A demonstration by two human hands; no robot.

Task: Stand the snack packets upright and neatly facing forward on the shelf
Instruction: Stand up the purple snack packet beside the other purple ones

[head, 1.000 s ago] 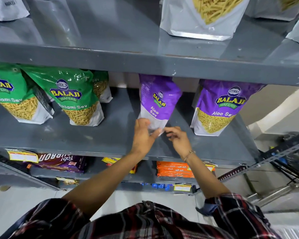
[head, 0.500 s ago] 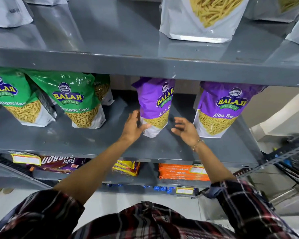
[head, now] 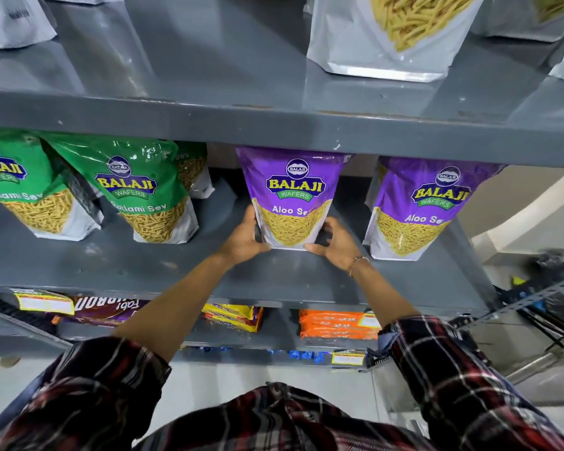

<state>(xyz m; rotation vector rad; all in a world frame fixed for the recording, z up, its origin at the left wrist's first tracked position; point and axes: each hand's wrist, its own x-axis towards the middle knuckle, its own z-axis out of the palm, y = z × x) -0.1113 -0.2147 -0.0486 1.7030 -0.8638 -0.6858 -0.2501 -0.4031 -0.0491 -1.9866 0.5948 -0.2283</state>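
Note:
A purple Aloo Sev packet [head: 292, 196] stands upright on the grey middle shelf [head: 111, 265], its front facing me. My left hand [head: 243, 239] grips its lower left edge and my right hand [head: 334, 242] grips its lower right edge. A second purple Aloo Sev packet [head: 417, 206] stands upright to the right, apart from my hands. Two green Ratlami Sev packets [head: 140, 190] [head: 23, 187] stand to the left, with a third green packet [head: 191, 167] partly hidden behind them.
The upper shelf [head: 274, 125] overhangs the packet tops and carries white pouches [head: 391, 37]. Below are orange packs [head: 336, 323], yellow packs [head: 233, 315] and a brown pack [head: 108, 309]. A metal rack [head: 541, 297] stands at the right. Bare shelf lies between green and purple packets.
The purple packet was turned sideways and tilted; it has been rotated to face forward and stands upright. Both hands moved from its bottom corner to its two lower edges.

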